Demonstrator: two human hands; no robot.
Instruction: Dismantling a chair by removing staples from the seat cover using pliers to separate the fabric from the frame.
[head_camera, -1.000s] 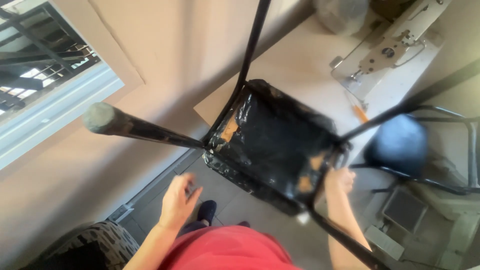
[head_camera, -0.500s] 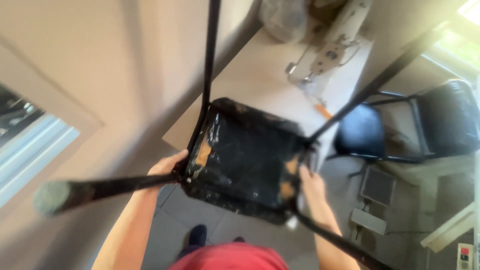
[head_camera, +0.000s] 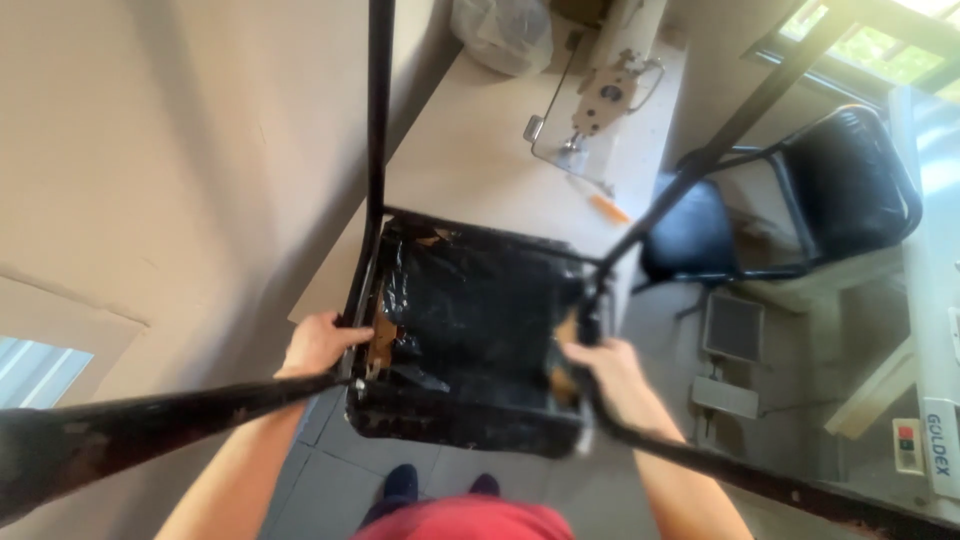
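Head view, looking straight down: upturned black metal-framed stool (head_camera: 470, 330) held at chest height, underside of seat facing the camera, wrapped in torn black plastic with brown board showing at the corners. Four thin black legs radiating toward the lens, two upward out of frame, two passing low left and low right.

Left hand (head_camera: 318, 343) at the stool's left frame rail, fingers curled shut around the rail beside the brown patch. Right hand (head_camera: 605, 362) at the right rear corner, fingers closed on the frame where a leg meets the seat; fingertips partly hidden behind the rail.

Below the stool: pale beige rectangular worktable (head_camera: 470, 150) against the wall, carrying a white industrial sewing machine (head_camera: 610, 85) and a crumpled clear plastic bag (head_camera: 502, 32). Small orange tool (head_camera: 608, 208) lying near the table's edge. Black padded chair with tubular black frame (head_camera: 790, 200) standing just right of the table. Grey tiled floor (head_camera: 330, 470) beneath, dark shoes (head_camera: 400, 485) and red shirt (head_camera: 465, 520) at bottom centre.
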